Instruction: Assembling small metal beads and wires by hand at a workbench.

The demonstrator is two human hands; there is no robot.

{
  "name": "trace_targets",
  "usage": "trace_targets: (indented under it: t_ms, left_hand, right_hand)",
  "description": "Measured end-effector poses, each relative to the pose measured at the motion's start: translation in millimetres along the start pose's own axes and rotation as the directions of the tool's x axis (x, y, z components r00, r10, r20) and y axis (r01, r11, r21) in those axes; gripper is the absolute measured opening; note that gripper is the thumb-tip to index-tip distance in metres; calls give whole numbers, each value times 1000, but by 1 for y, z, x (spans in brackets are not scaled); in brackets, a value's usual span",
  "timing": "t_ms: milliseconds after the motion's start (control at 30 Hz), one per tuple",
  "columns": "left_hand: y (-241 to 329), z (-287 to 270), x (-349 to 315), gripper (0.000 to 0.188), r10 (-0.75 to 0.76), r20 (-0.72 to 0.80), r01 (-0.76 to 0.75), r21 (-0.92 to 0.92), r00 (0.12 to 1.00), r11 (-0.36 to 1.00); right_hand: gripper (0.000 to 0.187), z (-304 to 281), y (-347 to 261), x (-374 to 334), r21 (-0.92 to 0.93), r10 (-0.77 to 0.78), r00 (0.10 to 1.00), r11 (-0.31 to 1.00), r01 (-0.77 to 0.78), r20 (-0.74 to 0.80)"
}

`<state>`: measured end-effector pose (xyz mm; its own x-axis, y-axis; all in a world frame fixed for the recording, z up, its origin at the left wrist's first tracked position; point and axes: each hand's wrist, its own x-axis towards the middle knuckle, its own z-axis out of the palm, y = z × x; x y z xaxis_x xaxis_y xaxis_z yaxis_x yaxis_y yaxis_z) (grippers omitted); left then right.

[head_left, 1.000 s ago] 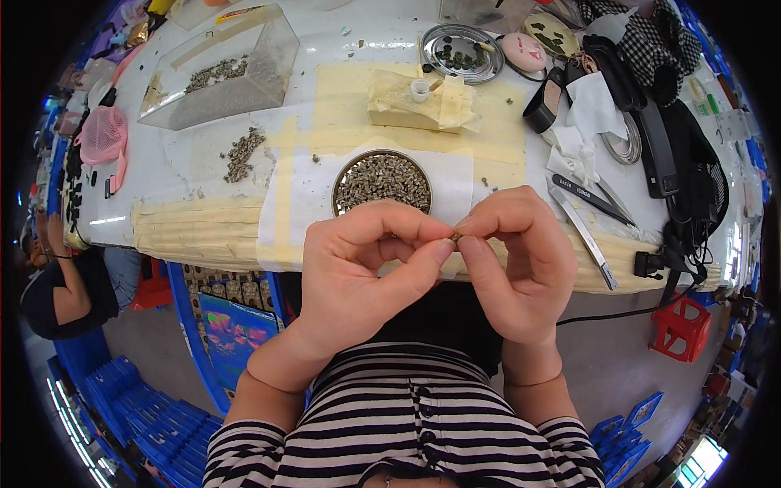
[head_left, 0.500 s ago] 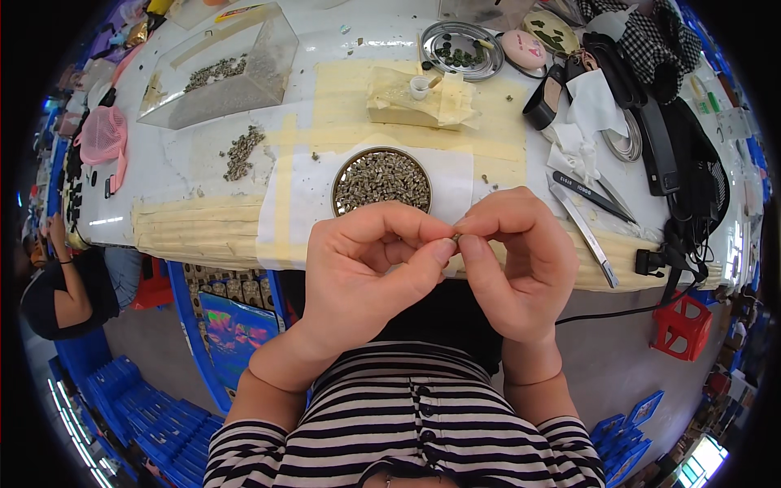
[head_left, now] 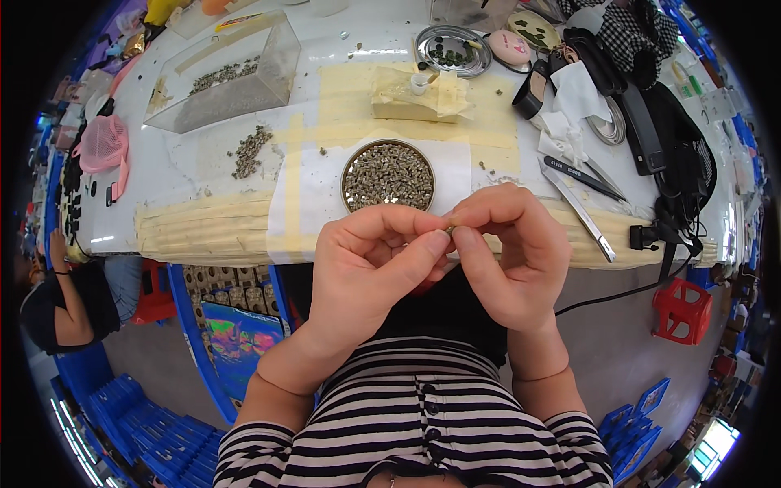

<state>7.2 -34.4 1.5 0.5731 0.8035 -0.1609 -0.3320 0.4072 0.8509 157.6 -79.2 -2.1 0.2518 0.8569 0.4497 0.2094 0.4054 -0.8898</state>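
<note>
My left hand (head_left: 358, 272) and my right hand (head_left: 521, 264) meet in front of my chest, over the table's near edge. Thumb and forefinger of each are pinched together on one tiny dull-metal piece (head_left: 450, 231), mostly hidden by the fingertips. Just beyond them a round tin (head_left: 343, 189) stands on a white paper sheet (head_left: 309, 199), full of small greyish metal pieces (head_left: 389, 171). A loose heap of similar pieces (head_left: 250, 152) lies farther left.
A clear box (head_left: 272, 81) with more pieces stands back left; a taped block (head_left: 415, 106) carries a small white cup (head_left: 420, 83). Silver tweezers (head_left: 578, 207) and black tweezers (head_left: 582, 176) lie right. A metal dish (head_left: 421, 61) holds dark green bits. Another person (head_left: 69, 305) sits left.
The view has shifted slightly. Both hands stay pinched together, with the fingertips turned a little so that more of the tiny piece shows.
</note>
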Motion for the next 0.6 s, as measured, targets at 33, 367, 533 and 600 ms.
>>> trace_targets:
  t_ms: [33,367,533,600]
  left_hand:
    - [1,-2,-2,12,-8,7,9,-9,1000,1000]
    - [5,-25,-26,13,-58,68,60,-30,996,998]
    - [5,-36,-36,13,-59,83,64,-51,995,997]
    - [6,-39,-39,12,-74,80,81,-83,994,993]
  right_hand:
    - [7,2,-2,-1,22,22,1000,1000,-22,13]
    - [7,17,-21,-15,120,183,974,972,-200,134]
    - [9,32,-27,-23,115,181,975,974,-196,129]
    - [10,37,-28,-24,50,121,985,991,-128,123]
